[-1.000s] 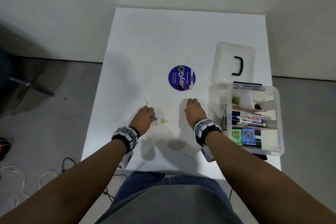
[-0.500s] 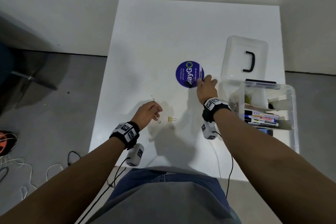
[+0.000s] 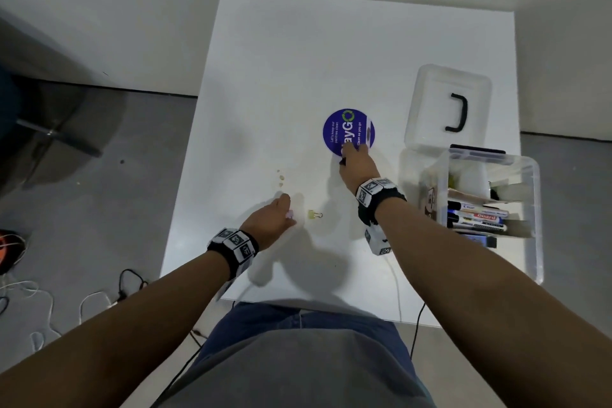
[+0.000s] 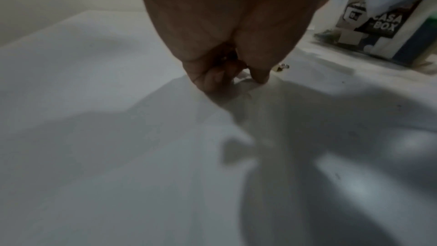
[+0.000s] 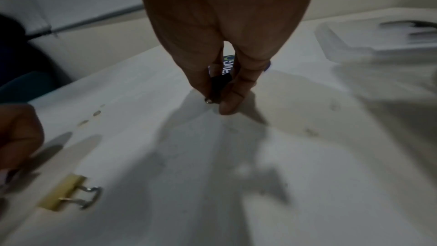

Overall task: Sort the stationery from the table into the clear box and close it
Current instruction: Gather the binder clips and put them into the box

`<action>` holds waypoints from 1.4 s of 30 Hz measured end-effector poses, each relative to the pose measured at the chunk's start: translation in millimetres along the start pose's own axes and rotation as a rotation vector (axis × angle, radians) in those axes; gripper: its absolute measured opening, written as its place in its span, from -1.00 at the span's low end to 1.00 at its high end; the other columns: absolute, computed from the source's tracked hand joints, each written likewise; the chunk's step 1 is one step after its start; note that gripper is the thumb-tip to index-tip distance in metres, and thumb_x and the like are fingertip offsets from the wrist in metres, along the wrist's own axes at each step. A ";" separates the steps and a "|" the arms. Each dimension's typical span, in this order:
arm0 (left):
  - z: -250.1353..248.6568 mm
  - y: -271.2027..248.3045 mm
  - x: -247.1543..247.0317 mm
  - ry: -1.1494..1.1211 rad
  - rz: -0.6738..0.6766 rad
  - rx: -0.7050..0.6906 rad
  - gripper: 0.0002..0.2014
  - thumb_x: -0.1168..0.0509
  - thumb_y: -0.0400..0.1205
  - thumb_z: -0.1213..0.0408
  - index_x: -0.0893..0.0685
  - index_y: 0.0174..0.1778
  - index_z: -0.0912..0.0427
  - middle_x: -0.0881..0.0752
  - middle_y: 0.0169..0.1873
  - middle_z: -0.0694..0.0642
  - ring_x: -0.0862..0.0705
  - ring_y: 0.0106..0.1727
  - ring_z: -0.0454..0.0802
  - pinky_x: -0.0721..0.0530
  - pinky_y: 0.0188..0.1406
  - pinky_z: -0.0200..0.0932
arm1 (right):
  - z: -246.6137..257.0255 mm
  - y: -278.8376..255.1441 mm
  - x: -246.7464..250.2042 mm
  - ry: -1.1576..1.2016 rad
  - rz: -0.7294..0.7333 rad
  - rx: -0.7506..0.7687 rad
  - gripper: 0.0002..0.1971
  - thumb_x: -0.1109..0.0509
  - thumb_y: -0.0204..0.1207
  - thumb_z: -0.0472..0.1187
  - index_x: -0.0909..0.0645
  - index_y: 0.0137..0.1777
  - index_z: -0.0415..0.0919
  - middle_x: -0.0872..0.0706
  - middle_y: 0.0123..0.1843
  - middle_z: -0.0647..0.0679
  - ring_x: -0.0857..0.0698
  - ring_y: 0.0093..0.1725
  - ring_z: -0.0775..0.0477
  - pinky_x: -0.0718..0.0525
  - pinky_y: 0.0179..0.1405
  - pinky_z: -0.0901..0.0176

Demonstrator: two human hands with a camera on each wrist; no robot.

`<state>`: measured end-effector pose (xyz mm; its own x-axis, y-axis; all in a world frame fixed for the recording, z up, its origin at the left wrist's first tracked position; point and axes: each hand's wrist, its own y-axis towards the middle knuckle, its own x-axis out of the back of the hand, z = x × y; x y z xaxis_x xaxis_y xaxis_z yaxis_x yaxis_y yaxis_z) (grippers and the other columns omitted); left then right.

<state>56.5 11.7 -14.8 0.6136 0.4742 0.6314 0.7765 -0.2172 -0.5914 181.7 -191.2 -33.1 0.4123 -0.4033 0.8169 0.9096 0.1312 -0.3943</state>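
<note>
Her right hand (image 3: 357, 166) pinches a black binder clip (image 5: 221, 82) at the blue sticker's (image 3: 348, 132) edge; the left hand (image 3: 270, 220) pinches a pink clip (image 3: 290, 214) beside the yellow binder clip (image 3: 314, 215). The clear box (image 3: 530, 195) stands open at the table's (image 3: 331, 53) right.

Right hand (image 3: 358, 166) has left its near-centre resting spot by the clear box (image 3: 496, 209) and reached far, onto the near edge of the blue round sticker (image 3: 348, 132). Its fingers now pinch a black binder clip (image 5: 221, 81) there. Left hand (image 3: 271, 220) shifted slightly right; a small pink clip (image 3: 290, 214) now shows at its fingertips.
</note>
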 end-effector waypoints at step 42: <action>-227.2 79.3 19.7 -0.300 -0.381 -0.167 -0.85 -0.17 0.64 0.41 -0.60 0.05 0.20 -0.75 -0.14 0.17 -0.70 -0.18 0.09 -0.64 -0.20 -0.08 | -85.9 -108.1 148.1 0.347 -0.364 0.043 -0.77 -0.24 0.58 -0.36 -0.62 0.17 -0.22 -0.70 0.10 -0.16 -0.70 0.01 -0.11 -0.68 0.06 0.03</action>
<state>162.8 -190.0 64.7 0.2331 0.7650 0.6004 0.9645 -0.1029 -0.2434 140.0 -343.0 94.3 0.0329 -0.7060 0.7075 0.9955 -0.0397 -0.0858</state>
